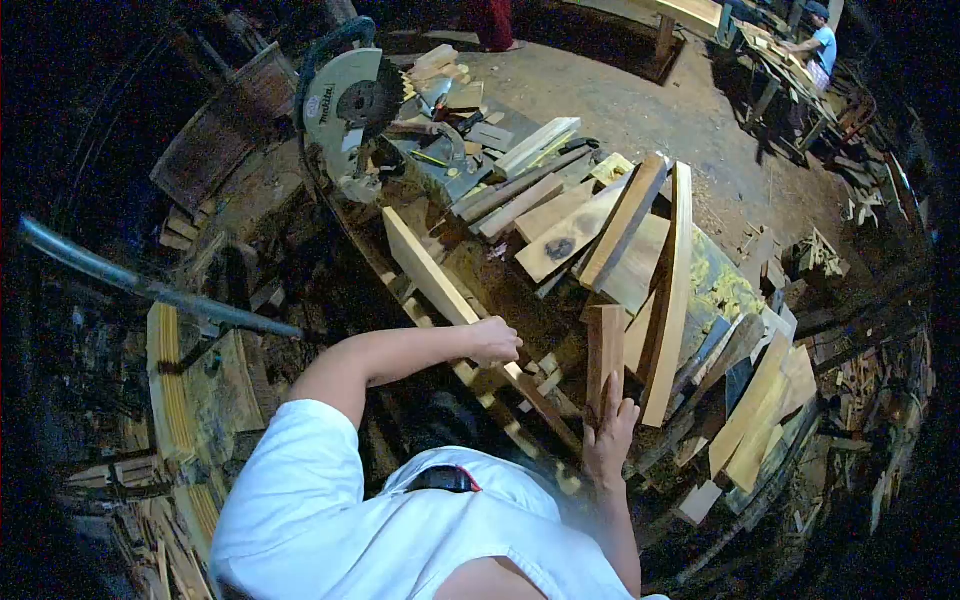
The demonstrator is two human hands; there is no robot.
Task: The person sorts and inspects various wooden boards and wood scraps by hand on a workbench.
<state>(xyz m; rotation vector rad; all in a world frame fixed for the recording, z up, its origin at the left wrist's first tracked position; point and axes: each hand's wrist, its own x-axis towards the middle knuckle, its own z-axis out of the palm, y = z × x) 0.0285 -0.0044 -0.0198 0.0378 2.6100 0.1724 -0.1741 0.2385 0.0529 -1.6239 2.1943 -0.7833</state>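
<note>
My left hand [493,342] is closed in a fist over a long pale wooden board [430,265], right where its near end disappears beneath my fingers. Whatever those fingers hold is hidden from above. On my right, a short brown wooden block [605,345] stands out from the pile, and my right hand [612,435] grips its near end. The index finger lies along the block's face. Small wood offcuts [545,375] are scattered between my two hands.
A Makita circular saw [345,115] with a round blade guard stands at the upper left. Several planks [670,290] lie heaped at the right. Another person [820,50] sits at a bench in the far right corner. A metal pipe [150,280] crosses on the left.
</note>
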